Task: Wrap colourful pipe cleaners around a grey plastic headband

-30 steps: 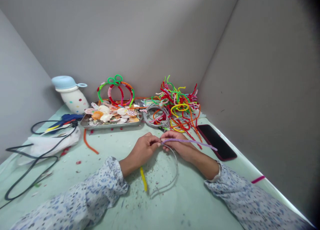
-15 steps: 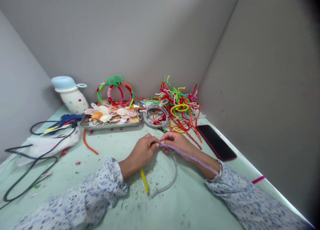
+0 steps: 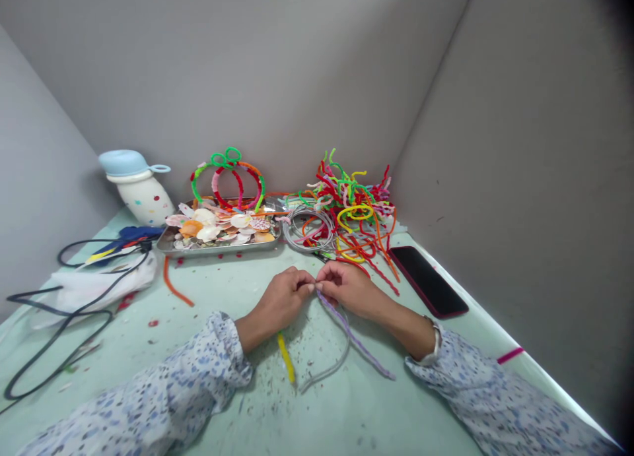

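Observation:
Over the middle of the table, my left hand (image 3: pixel 284 301) and my right hand (image 3: pixel 351 286) meet at their fingertips, both pinched closed. A lilac pipe cleaner (image 3: pixel 357 342) runs from the pinch down toward the lower right, below my right wrist. A grey wire (image 3: pixel 329 370) curves down from the same spot, its lower end near a yellow pipe cleaner piece (image 3: pixel 286 358) lying on the table. The exact join of wire and pipe cleaner is hidden between the fingers.
Behind my hands stand a metal tray (image 3: pixel 218 250) of shells, a pipe cleaner ring ornament (image 3: pixel 198 179), a wire coil (image 3: pixel 292 238) and a heap of pipe cleaners (image 3: pixel 354 195). A phone (image 3: pixel 428 281) lies right. Left are a bottle (image 3: pixel 143 195) and a black cable (image 3: pixel 30 370).
The lilac pipe cleaner's free length has swung down off my right forearm toward the table. Both hands stay pinched together in nearly the same place.

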Tool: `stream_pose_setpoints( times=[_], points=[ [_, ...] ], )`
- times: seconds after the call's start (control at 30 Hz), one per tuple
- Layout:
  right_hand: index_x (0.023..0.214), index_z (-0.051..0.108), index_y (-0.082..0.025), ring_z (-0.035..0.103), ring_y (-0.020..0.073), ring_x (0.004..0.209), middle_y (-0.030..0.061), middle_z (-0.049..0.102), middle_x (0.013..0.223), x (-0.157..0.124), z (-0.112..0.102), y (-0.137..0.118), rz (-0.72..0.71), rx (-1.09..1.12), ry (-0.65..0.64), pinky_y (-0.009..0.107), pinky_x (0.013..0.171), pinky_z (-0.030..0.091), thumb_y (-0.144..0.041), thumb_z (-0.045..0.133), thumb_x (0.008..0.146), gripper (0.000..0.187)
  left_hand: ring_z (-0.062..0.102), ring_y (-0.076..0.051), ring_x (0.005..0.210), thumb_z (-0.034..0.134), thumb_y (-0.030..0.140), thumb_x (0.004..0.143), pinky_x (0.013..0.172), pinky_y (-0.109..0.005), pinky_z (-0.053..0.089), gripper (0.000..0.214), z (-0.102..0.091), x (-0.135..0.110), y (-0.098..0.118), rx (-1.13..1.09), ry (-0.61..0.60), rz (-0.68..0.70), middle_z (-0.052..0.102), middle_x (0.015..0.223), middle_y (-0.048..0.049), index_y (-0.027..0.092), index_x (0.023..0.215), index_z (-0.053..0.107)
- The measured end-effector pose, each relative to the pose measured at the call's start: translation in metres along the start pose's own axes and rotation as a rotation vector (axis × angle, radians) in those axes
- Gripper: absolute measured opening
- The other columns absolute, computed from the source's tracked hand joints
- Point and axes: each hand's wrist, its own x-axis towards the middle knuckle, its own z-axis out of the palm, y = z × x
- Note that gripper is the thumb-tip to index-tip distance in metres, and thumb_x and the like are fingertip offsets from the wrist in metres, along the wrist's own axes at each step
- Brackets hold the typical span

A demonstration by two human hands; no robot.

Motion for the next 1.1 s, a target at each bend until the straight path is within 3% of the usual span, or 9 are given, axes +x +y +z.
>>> stream_pose_setpoints(
  times=[0.1,0.33,0.57,1.1],
  points=[
    [0.077,0.056,-0.018,0.048,0.0086,0.049,-0.0057,0.053,0.058,-0.002,0.0,-0.001,-0.051,-0.046,0.019,0.02,0.045,0.036,-0.024,0.058,0.076,0.006,0.052,-0.016,0.075,0.048,0.026,0.082,0.068,-0.026,0.038,0.021,-0.001,0.001,0.0,0.015,-0.003,0.004,0.058,0.072,-0.0016,0.018,0.077,0.066],
    [0.076,0.059,-0.015,0.048,0.0081,0.052,-0.0056,0.053,0.059,-0.003,-0.006,-0.013,0.066,0.075,-0.037,0.021,0.051,0.038,-0.019,0.061,0.071,0.006,0.053,-0.015,0.073,0.049,0.022,0.08,0.067,-0.025,0.039,0.018,0.001,0.002,-0.003,-0.044,0.028,0.001,0.058,0.073,-0.0014,0.017,0.076,0.065],
    [0.079,0.059,-0.014,0.054,0.0081,0.052,-0.0033,0.059,0.062,0.0,-0.008,-0.004,0.078,0.147,-0.099,0.021,0.053,0.041,-0.019,0.062,0.072,0.009,0.048,-0.012,0.058,0.05,0.026,0.079,0.057,-0.022,0.035,0.016,0.005,0.002,-0.008,-0.138,0.017,-0.069,0.055,0.062,0.0021,0.016,0.077,0.062],
    [0.078,0.056,-0.016,0.053,0.0084,0.048,-0.0051,0.056,0.055,0.004,-0.002,0.006,0.059,0.018,-0.058,0.02,0.048,0.044,-0.017,0.056,0.071,0.007,0.044,-0.011,0.057,0.049,0.024,0.078,0.056,-0.022,0.033,0.015,0.005,0.002,-0.006,-0.152,-0.022,-0.085,0.052,0.06,0.0026,0.015,0.074,0.061]
  ],
)
